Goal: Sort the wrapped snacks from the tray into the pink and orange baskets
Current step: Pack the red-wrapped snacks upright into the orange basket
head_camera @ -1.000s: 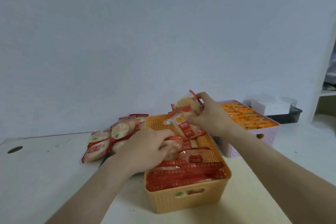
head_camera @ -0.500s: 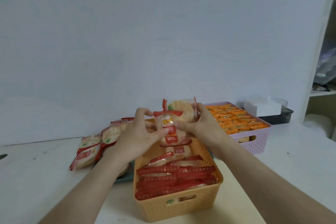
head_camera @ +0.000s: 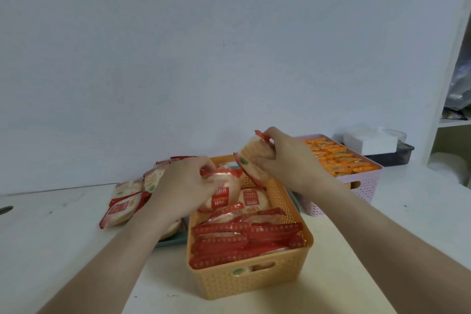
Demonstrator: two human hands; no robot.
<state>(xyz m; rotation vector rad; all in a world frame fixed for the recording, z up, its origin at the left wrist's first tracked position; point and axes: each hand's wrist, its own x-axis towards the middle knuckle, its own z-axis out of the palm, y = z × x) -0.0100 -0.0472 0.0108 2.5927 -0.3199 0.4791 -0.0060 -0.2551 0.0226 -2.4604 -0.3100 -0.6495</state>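
Two woven plastic baskets sit on the white table (head_camera: 63, 250) in the head view, and the orange woven plastic basket (head_camera: 254, 278) at the centre serves as the landmark. It holds red-edged clear-wrapped round rice crackers: a tight row of packets standing on edge (head_camera: 244, 239) fills its near half, and a few lie flatter toward its far end. Over that far end the left hand (head_camera: 183, 191) is closed on one red-and-clear cracker packet (head_camera: 221, 194), which dips into the basket. Above the basket's far right corner the right hand (head_camera: 283, 160) pinches a second cracker packet (head_camera: 251, 160), tilted and clear of the rim. Right of the orange basket and a little behind it stands the pink perforated plastic basket (head_camera: 364, 186), filled with small orange-wrapped snacks (head_camera: 336, 158) laid in rows. Left of the orange basket a heap of loose cracker packets (head_camera: 127, 201) rests on a teal tray (head_camera: 173, 239), mostly hidden by the left forearm. Behind the pink basket a dark bin (head_camera: 397, 153) carries white boxes (head_camera: 367, 140).
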